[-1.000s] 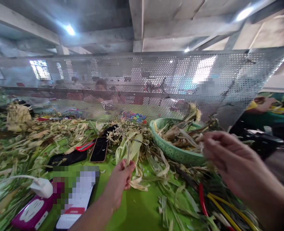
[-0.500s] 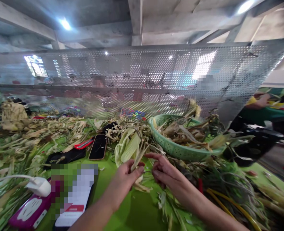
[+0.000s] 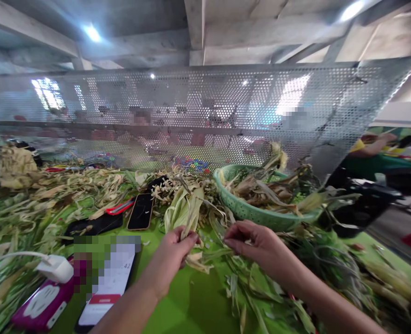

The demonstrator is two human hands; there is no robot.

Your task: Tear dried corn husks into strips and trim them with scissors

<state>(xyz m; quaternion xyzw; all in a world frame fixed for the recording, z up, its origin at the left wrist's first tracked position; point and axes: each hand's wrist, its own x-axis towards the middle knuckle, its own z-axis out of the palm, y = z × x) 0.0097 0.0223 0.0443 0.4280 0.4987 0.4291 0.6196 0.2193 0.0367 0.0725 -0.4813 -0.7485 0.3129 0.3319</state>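
My left hand (image 3: 173,254) is closed around the base of a pale green corn husk bundle (image 3: 184,211) that stands up from the green table (image 3: 188,306). My right hand (image 3: 257,243) is just to its right, fingers pinched on a thin husk strip (image 3: 214,253) that runs back toward the bundle. Loose husk leaves lie under and around both hands.
A green basket (image 3: 257,214) full of dry husks stands behind my right hand. Phones (image 3: 140,211) lie left of the bundle; a magenta power strip (image 3: 40,304) with a white plug is at front left. A perforated metal screen (image 3: 205,116) spans the back, with people behind it.
My right hand came down from near the basket to the bundle, took a strip and has pulled it a little to the right. My left hand stayed on the bundle.
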